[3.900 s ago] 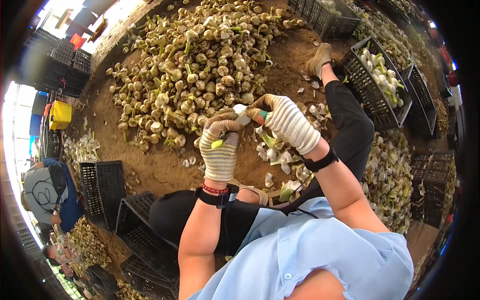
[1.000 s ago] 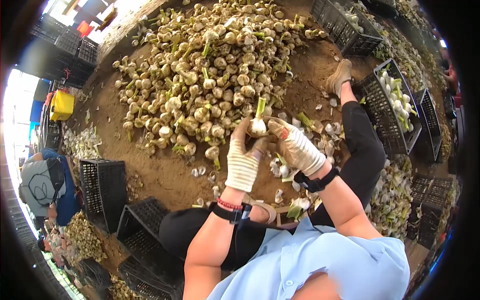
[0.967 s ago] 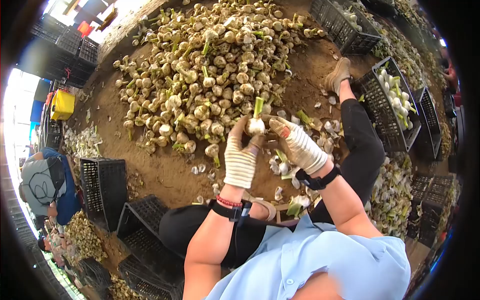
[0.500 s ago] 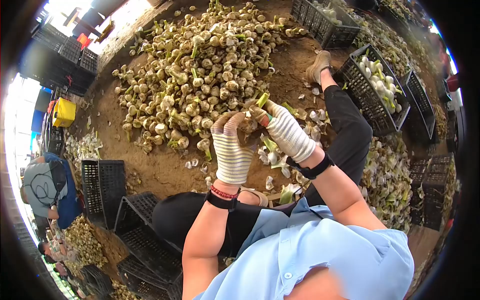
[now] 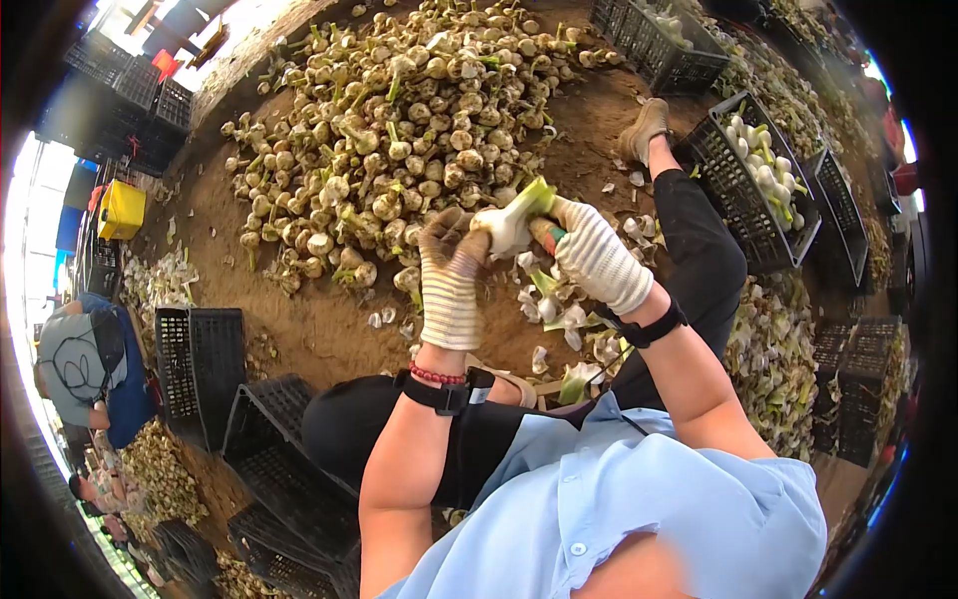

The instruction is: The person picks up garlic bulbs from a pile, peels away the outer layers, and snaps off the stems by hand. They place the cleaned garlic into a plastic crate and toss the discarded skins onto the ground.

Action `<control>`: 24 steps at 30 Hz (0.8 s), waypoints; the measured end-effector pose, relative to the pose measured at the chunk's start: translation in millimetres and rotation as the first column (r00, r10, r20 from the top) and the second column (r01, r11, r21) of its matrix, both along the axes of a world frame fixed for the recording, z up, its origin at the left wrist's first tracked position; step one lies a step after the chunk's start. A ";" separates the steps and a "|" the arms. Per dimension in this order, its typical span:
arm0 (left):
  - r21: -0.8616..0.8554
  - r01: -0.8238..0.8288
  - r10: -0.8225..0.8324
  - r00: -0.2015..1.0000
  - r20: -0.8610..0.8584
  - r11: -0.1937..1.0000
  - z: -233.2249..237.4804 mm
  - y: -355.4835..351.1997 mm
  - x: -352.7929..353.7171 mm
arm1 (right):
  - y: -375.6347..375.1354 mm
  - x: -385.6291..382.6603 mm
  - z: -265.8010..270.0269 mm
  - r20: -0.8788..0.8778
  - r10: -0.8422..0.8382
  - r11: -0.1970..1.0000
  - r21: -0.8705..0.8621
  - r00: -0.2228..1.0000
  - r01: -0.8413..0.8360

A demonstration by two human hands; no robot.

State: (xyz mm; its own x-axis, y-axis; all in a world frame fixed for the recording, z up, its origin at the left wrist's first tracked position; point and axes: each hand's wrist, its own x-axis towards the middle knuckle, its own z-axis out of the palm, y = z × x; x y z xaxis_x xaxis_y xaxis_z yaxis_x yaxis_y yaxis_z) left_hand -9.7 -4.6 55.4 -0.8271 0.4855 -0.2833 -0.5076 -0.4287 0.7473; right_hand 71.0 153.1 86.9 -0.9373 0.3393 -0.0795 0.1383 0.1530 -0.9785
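Observation:
A white garlic bulb point(image 5: 506, 226) with a short green stalk is held between both my gloved hands, above the dirt floor. My left hand point(image 5: 449, 283) in a striped glove pinches the bulb's lower side. From the right, my right hand point(image 5: 595, 262), also in a striped glove, grips the same bulb. A big heap of unpeeled garlic point(image 5: 399, 130) lies just beyond my hands. Loose white skins point(image 5: 559, 314) are scattered under them, beside my outstretched leg point(image 5: 704, 260).
A black crate point(image 5: 763, 190) with cleaned white garlic stands at the right, more crates point(image 5: 659, 40) behind it. Empty black crates point(image 5: 200, 369) lie at the left by another person in a cap point(image 5: 85, 374). A pile of peelings point(image 5: 773, 369) lies at the right.
My hands picked a garlic bulb with a green stalk from the heap's edge, drew it nearer and turned it; its outer skin has come off and it now looks white.

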 end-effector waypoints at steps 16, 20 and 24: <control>-0.273 -0.004 -0.034 0.991 -0.132 0.962 -12.9 8.1 1.8 | -15.8 30.6 -12.0 0.030 0.010 0.999 -0.041 0.999 -0.009; -0.066 -0.149 0.151 0.988 0.017 0.987 -45.1 -5.1 -10.1 | 13.3 49.2 -17.8 0.165 -0.045 0.934 -0.342 0.985 0.100; -0.156 -0.114 0.100 0.990 -0.095 0.981 -32.5 -18.6 -14.2 | 53.0 55.0 -63.8 0.229 -0.075 0.996 -0.039 0.970 0.086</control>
